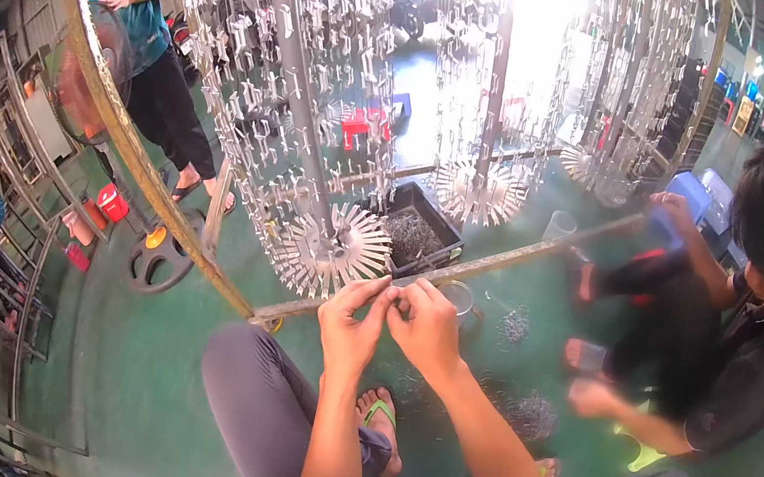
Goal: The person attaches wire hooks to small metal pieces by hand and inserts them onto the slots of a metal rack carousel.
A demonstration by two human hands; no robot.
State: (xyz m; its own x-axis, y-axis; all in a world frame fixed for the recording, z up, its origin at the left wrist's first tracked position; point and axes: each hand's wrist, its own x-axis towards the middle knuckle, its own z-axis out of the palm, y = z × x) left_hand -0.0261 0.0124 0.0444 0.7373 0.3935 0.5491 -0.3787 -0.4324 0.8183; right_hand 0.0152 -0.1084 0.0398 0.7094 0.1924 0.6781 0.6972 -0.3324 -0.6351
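My left hand (350, 321) and my right hand (429, 327) meet fingertip to fingertip in front of the wooden frame bar (522, 257). Both are closed in a pinch; whatever lies between the fingers is too small to make out. Just beyond them is a round slotted metal disc (333, 249), at the foot of a tall rack hung with strings of small metal pieces (281, 56). A black crate (448, 243) full of small dark metal bits sits behind the bar. Near my right hand stands a clear round container (458, 298).
Small metal pieces lie in piles (529, 417) on the green floor. A co-worker (754, 324) sits close on the right, hands apart from mine. Another person (134, 14) stands at the left behind a fan (89, 81). More hanging racks (480, 189) stand behind.
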